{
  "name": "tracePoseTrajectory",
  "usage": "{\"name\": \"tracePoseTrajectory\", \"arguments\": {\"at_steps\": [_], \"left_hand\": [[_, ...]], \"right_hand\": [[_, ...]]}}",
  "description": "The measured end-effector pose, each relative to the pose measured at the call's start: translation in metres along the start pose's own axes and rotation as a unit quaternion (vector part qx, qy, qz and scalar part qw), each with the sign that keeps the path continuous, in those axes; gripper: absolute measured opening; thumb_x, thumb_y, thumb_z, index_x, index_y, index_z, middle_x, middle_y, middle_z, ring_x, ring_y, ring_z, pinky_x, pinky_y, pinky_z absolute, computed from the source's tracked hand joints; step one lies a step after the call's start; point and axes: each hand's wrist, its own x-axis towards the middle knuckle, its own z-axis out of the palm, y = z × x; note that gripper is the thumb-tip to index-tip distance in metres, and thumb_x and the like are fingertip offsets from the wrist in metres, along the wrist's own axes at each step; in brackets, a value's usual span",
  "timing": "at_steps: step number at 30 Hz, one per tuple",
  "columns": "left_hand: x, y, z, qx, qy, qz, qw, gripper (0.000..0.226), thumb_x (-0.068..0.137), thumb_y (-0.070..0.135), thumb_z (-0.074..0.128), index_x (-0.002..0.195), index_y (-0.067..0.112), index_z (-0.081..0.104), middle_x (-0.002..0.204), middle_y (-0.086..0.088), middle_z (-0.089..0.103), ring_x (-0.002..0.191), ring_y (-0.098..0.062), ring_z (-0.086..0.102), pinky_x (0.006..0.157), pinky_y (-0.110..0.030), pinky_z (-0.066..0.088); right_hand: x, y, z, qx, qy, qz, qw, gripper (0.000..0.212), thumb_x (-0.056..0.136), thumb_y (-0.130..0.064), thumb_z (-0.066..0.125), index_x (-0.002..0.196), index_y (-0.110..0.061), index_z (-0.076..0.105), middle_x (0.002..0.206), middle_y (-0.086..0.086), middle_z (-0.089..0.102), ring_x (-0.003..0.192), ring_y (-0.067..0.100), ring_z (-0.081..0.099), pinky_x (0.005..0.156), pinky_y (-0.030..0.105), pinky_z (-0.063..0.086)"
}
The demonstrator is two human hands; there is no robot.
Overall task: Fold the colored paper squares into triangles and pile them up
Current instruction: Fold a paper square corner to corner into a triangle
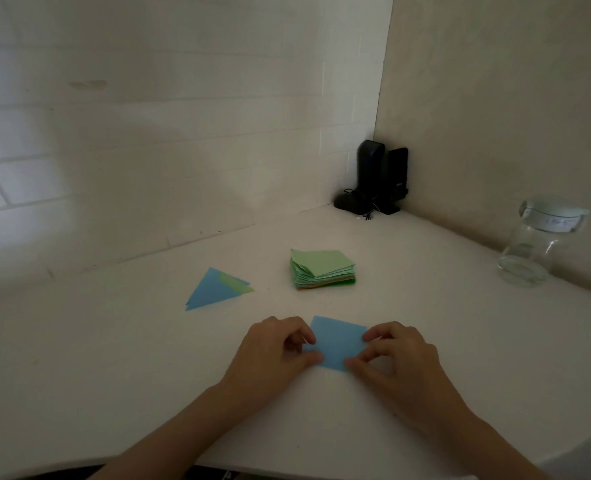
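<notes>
Paper is what both hands are busy with: a blue paper square [337,341] lies flat on the white table [425,306] close to its near edge, turned so that one corner points away toward the stack and the opposite corner toward the person, with no long axis of its own. The left hand [273,351] pinches the square's left corner between thumb and curled fingers, and the right hand [398,358] pinches the right corner the same way; those two corners are hidden under the fingertips. Beyond the hands, near the middle of the table, sits a stack of paper squares [323,269], green on top with thin edges of other colours below that are too dim to name surely. Left of the stack and well apart from it lies a blue folded triangle [211,291], its long edge running from lower left to upper right, with a green triangle [237,284] mostly covered beneath it. A glass jar [540,244] with a pale lid stands at the right; dark speakers [382,180] fill the corner.
</notes>
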Motion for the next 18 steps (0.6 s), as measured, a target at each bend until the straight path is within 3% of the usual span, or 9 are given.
{"name": "tracePoseTrajectory", "arguments": {"at_steps": [3,10,15,18], "left_hand": [[-0.001,-0.001,0.003,-0.003,0.004,-0.029,1.0,0.02,0.071,0.035,0.078,0.081,0.029,0.062,0.066,0.013,0.059,0.074,-0.006,0.053,0.068,-0.019,0.041],[0.002,0.005,0.018,0.099,0.012,-0.003,0.995,0.037,0.072,0.061,0.065,0.092,0.032,0.054,0.064,0.013,0.047,0.071,-0.005,0.044,0.065,-0.026,0.038],[0.006,-0.002,0.0,0.015,-0.057,-0.044,0.997,0.025,0.076,0.035,0.074,0.094,0.031,0.056,0.079,0.009,0.052,0.072,-0.006,0.049,0.066,-0.015,0.039],[0.005,-0.006,-0.008,-0.008,-0.062,-0.028,0.998,0.018,0.076,0.019,0.075,0.086,0.029,0.064,0.082,0.008,0.053,0.074,-0.007,0.052,0.066,-0.009,0.037]], "right_hand": [[-0.003,-0.004,0.003,-0.013,0.03,0.03,0.999,0.018,0.07,-0.052,0.07,0.059,-0.041,0.062,0.099,-0.025,0.051,0.1,0.0,0.041,0.081,0.029,0.024],[-0.002,-0.014,0.01,-0.05,0.032,0.058,0.997,0.028,0.068,-0.065,0.064,0.058,-0.041,0.053,0.1,-0.023,0.04,0.099,-0.001,0.031,0.081,0.028,0.018],[0.002,-0.012,0.001,-0.014,-0.037,0.059,0.997,0.021,0.073,-0.053,0.066,0.078,-0.043,0.048,0.106,-0.024,0.042,0.106,0.002,0.034,0.085,0.028,0.017],[0.006,-0.014,-0.007,-0.01,-0.086,0.054,0.995,0.022,0.076,-0.049,0.066,0.088,-0.051,0.048,0.107,-0.028,0.044,0.109,0.001,0.037,0.086,0.029,0.018]]}}
